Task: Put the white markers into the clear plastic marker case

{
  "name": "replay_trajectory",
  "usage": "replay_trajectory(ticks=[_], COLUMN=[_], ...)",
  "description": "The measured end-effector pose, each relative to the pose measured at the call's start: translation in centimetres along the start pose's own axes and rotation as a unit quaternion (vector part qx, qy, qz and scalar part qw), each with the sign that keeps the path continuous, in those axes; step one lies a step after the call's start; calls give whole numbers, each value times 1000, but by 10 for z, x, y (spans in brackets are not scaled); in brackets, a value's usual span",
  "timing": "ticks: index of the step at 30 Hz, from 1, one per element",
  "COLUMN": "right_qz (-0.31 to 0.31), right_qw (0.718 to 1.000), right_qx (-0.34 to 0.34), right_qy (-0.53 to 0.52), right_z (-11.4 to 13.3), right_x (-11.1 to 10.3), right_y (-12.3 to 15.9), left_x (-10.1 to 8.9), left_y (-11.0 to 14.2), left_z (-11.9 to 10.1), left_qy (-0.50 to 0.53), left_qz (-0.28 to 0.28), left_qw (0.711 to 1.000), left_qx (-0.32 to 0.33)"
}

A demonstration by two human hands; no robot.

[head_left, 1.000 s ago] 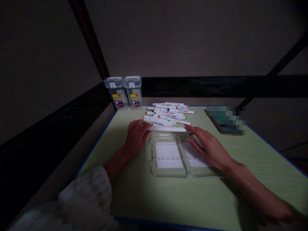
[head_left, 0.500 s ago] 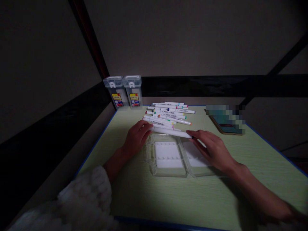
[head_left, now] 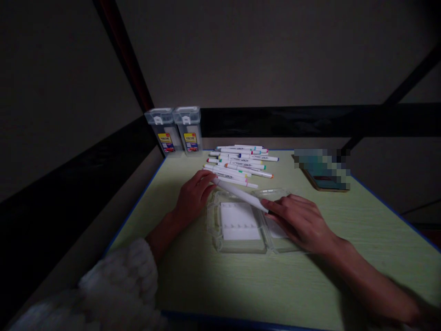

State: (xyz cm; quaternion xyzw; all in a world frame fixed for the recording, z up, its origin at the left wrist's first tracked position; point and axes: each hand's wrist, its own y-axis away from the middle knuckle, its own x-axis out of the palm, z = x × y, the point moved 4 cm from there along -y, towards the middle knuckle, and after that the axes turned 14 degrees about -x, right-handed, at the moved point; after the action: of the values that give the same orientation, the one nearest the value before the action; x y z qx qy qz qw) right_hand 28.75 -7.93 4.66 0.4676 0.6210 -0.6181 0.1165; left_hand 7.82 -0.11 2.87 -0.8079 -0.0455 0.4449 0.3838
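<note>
A white marker (head_left: 241,194) is held slantwise between my two hands, above an open clear plastic case (head_left: 237,250). My left hand (head_left: 195,192) pinches its far left end. At the lower right end, which looks dark at the tip, my right hand (head_left: 299,218) has its fingers closed round it. Inside the case lies a white slotted insert (head_left: 240,220); a second white insert (head_left: 278,230) is partly covered by my right hand. Just beyond my left hand lies a loose pile of white markers (head_left: 241,161) with coloured ends.
Two lidded clear containers (head_left: 163,133) with yellow and blue labels stand at the table's back left corner. A phone (head_left: 322,172), partly blurred out, lies at the right. The pale green table (head_left: 220,285) has blue edges, with walls behind and to the left.
My right hand has come nearer and slightly left, so the marker tilts more steeply, its right end lower. My left hand stays almost in place.
</note>
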Motion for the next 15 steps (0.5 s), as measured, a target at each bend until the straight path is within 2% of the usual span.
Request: replay_trajectory(ticks=[4,10,15], right_qz=[-3,-38,-63], right_qw=[1000,999,998], right_qx=[-15,-17,-6], right_qy=[-6,-21,-25], right_z=[4,6,4], right_x=[1,2,4], right_y=[0,3,8], left_x=[3,12,11], left_y=[0,1,1], left_z=[2,3,3], left_qy=[9,-12,21], left_qz=[19,84,85], left_qw=[999,994,992], left_qx=[-42,-74,-95])
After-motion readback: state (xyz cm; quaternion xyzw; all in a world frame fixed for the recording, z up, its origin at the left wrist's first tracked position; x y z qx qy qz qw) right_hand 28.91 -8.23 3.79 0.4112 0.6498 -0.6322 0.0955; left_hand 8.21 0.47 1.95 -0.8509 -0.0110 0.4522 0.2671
